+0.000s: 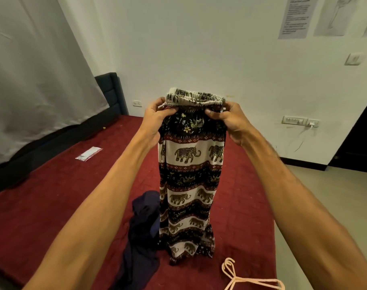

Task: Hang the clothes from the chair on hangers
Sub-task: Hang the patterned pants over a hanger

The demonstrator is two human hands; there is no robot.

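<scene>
Nearest, at about five o'clock in the head view, a pale pink hanger (247,278) lies flat on the dark red bed (52,195), partly cut off by the lower edge. Just left of it, around six o'clock, a dark navy garment (142,233) lies crumpled on the same bed, its edge touching the hem of the patterned trousers (189,174).

Those trousers, printed with bands of elephants in black, cream and rust, hang upright at the centre, their legs reaching down so the lower end bunches on the bed. Both bare forearms stretch forward to them. The left hand (155,120) is closed on the left side of the elasticated waistband, thumb over the front of the cloth; the right hand (228,120) is clamped on the right side in the same way, so the waistband is held gathered between them.

Farther off, at nine o'clock, a small clear plastic packet (88,153) lies on the bed. Beyond it stands a dark headboard (111,91), partly hidden by a grey curtain (31,70). At one o'clock, printed sheets (295,15) are stuck on the white wall.
</scene>
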